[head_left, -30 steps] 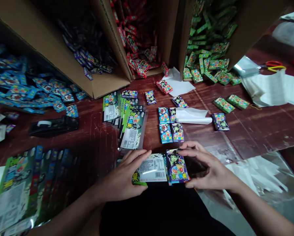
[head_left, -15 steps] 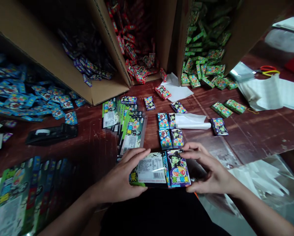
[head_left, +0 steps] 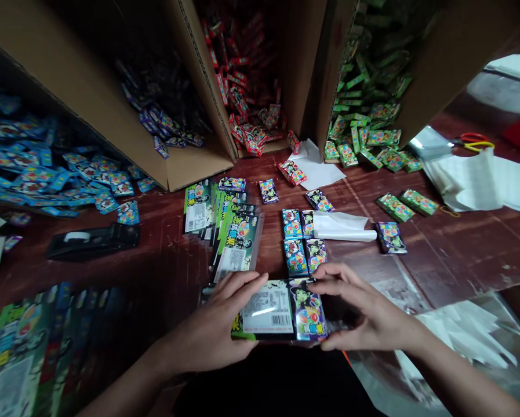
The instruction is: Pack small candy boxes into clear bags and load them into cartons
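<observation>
At 6 o'clock, close to the table edge, both hands are gripping a flat, glossy plastic packet [head_left: 268,315] with a white barcode label on its face. The left hand [head_left: 218,333] is pinching the packet's left end, fingers spread narrowly over the top edge and thumb underneath. The right hand [head_left: 364,315] is holding a small purple box [head_left: 308,315], printed with a green-faced witch, and is pressing it into the packet's right end, fingers curled around its outer side.

Just above, at 12 o'clock from the hands, 4 small rectangular boxes [head_left: 303,240] are lying in a tight 2-by-2 block on the scuffed, dark red wooden table [head_left: 451,243]. A white folded bag [head_left: 344,227] is touching that block at 3 o'clock. At 11 o'clock from the hands, a fanned stack of green sealed packets [head_left: 231,229] is shining under the light. A black tape dispenser [head_left: 92,240] is sitting at 9 o'clock. Along the far edge, corrugated cardboard cartons [head_left: 190,87] are lying open toward the table, spilling blue, purple, red and green boxes.
</observation>
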The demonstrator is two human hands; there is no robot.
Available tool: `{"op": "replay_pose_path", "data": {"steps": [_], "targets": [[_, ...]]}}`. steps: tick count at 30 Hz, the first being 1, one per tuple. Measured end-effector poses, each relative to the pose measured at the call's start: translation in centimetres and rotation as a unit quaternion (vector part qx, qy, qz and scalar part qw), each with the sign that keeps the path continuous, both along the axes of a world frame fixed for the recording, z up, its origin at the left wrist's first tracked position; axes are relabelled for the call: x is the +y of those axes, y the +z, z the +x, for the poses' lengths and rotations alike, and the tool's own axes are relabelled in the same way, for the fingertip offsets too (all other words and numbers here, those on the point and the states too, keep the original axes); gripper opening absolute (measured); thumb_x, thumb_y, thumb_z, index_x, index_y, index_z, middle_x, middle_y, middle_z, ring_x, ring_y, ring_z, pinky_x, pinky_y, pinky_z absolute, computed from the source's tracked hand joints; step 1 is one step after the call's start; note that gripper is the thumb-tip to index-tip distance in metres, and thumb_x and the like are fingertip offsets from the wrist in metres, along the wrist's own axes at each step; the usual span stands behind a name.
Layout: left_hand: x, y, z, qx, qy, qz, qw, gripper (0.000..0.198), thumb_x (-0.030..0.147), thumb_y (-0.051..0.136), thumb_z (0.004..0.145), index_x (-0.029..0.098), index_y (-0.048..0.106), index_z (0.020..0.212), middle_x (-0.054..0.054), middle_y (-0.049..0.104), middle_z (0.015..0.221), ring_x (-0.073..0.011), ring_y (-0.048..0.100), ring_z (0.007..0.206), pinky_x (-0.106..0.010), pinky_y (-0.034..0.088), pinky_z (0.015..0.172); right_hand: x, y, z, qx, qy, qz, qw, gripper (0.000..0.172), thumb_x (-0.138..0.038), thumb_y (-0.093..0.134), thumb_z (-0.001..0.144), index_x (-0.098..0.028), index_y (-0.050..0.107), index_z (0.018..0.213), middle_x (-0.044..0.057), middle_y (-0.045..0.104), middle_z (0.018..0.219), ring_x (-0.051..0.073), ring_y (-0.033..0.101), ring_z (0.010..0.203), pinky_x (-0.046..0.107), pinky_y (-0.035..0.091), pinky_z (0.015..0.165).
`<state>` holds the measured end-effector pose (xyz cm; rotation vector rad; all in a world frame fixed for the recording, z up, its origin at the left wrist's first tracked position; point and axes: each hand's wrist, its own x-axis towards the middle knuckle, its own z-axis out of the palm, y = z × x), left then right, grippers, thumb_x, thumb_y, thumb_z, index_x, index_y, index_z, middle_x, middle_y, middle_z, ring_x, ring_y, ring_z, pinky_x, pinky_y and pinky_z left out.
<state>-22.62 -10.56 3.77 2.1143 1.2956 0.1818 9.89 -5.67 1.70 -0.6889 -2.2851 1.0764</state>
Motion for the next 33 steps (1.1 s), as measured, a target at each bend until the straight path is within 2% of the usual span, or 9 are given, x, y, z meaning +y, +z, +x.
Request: {"op": "replay_pose_path", "data": {"steps": [3, 6, 12, 17, 21, 24, 27, 30, 33], "targets": [[0.3, 0.2, -0.3, -0.027, 0.007, -0.027, 0.999, 0.099, 0.019, 0.069, 0.075, 0.039, 0.018, 0.158, -0.005, 0.03, 0.159, -0.0304, 0.042, 0.141, -0.048, 0.041, 0.118, 1.0, 0.0, -0.4, 0.031, -0.012, -0.015, 0.999, 0.078, -0.047, 0.087, 0.072, -0.028, 0.051, 0.139, 0.013, 0.048, 0.137, 0.03, 0.053, 0.129, 0.045, 0.049, 0.107], [0.7, 0.1, -0.1, -0.019, 0.075, 0.0, 0.997, 0.097, 0.018, 0.068, 0.074, 0.037, 0.02, 0.157, -0.007, 0.032, 0.157, -0.0318, 0.043, 0.141, -0.051, 0.04, 0.118, 1.5, 0.1, -0.9, 0.022, -0.041, 0.034, 0.998, 0.076, -0.043, 0.084, 0.076, -0.028, 0.049, 0.141, 0.013, 0.047, 0.135, 0.031, 0.053, 0.127, 0.046, 0.05, 0.106], [1.2, -0.2, 0.1, -0.012, 0.133, 0.036, 0.99, 0.096, 0.023, 0.071, 0.076, 0.036, 0.021, 0.156, -0.008, 0.034, 0.154, -0.034, 0.043, 0.139, -0.054, 0.041, 0.117, 0.9, -0.3, -2.1, 0.019, -0.252, 0.156, 0.955, 0.07, -0.04, 0.086, 0.074, -0.03, 0.049, 0.132, 0.012, 0.046, 0.125, 0.034, 0.053, 0.119, 0.051, 0.053, 0.099], [0.9, 0.1, 0.0, 0.004, 0.097, 0.046, 0.994, 0.095, 0.017, 0.069, 0.075, 0.038, 0.021, 0.155, -0.006, 0.036, 0.151, -0.0324, 0.042, 0.138, -0.055, 0.042, 0.115, 0.7, 0.0, -2.3, -0.019, -0.088, 0.065, 0.994, 0.068, -0.041, 0.082, 0.079, -0.026, 0.046, 0.135, 0.014, 0.047, 0.132, 0.031, 0.053, 0.126, 0.045, 0.052, 0.103], [0.8, 0.4, 0.2, 0.014, 0.06, 0.036, 0.997, 0.095, 0.016, 0.068, 0.075, 0.038, 0.022, 0.155, -0.005, 0.037, 0.152, -0.0317, 0.04, 0.14, -0.054, 0.042, 0.116, 1.8, 0.4, -2.3, -0.026, 0.005, 0.04, 0.999, 0.073, -0.046, 0.082, 0.079, -0.025, 0.047, 0.139, 0.015, 0.05, 0.138, 0.028, 0.053, 0.131, 0.041, 0.051, 0.106], [0.9, 0.5, 0.3, 0.018, 0.081, 0.048, 0.995, 0.094, 0.017, 0.066, 0.077, 0.039, 0.02, 0.156, -0.005, 0.038, 0.152, -0.0315, 0.043, 0.138, -0.051, 0.043, 0.115, 2.4, 0.0, -3.0, -0.028, -0.014, 0.086, 0.996, 0.078, -0.051, 0.08, 0.079, -0.025, 0.045, 0.144, 0.016, 0.054, 0.142, 0.029, 0.054, 0.134, 0.051, 0.039, 0.117], [1.1, 0.0, -0.1, 0.036, 0.125, 0.083, 0.988, 0.094, 0.022, 0.066, 0.078, 0.039, 0.018, 0.157, -0.006, 0.04, 0.152, -0.0321, 0.047, 0.136, -0.048, 0.047, 0.112, 2.4, -0.7, -4.3, -0.031, -0.046, 0.127, 0.99, 0.071, -0.057, 0.079, 0.078, -0.024, 0.055, 0.135, 0.018, 0.043, 0.155, 0.035, 0.041, 0.145, 0.061, 0.026, 0.121], [1.3, -1.5, -1.7, 0.077, 0.127, 0.114, 0.982, 0.095, 0.024, 0.066, 0.076, 0.041, 0.02, 0.157, -0.005, 0.047, 0.149, -0.0343, 0.051, 0.132, -0.051, 0.048, 0.108, 3.2, -0.9, -4.9, -0.045, -0.044, 0.155, 0.986, 0.069, -0.061, 0.074, 0.08, -0.023, 0.057, 0.135, 0.018, 0.027, 0.164, 0.037, 0.025, 0.152, 0.059, 0.03, 0.12], [3.3, -3.2, -4.5, 0.133, 0.092, 0.11, 0.981, 0.094, 0.028, 0.07, 0.07, 0.039, 0.031, 0.155, -0.007, 0.055, 0.145, -0.0392, 0.053, 0.13, -0.056, 0.047, 0.105, 6.5, -0.4, -2.2, -0.038, -0.16, 0.173, 0.971, 0.059, -0.05, 0.067, 0.091, -0.024, 0.051, 0.141, 0.016, 0.027, 0.164, 0.033, 0.028, 0.152, 0.055, 0.033, 0.119]]}}
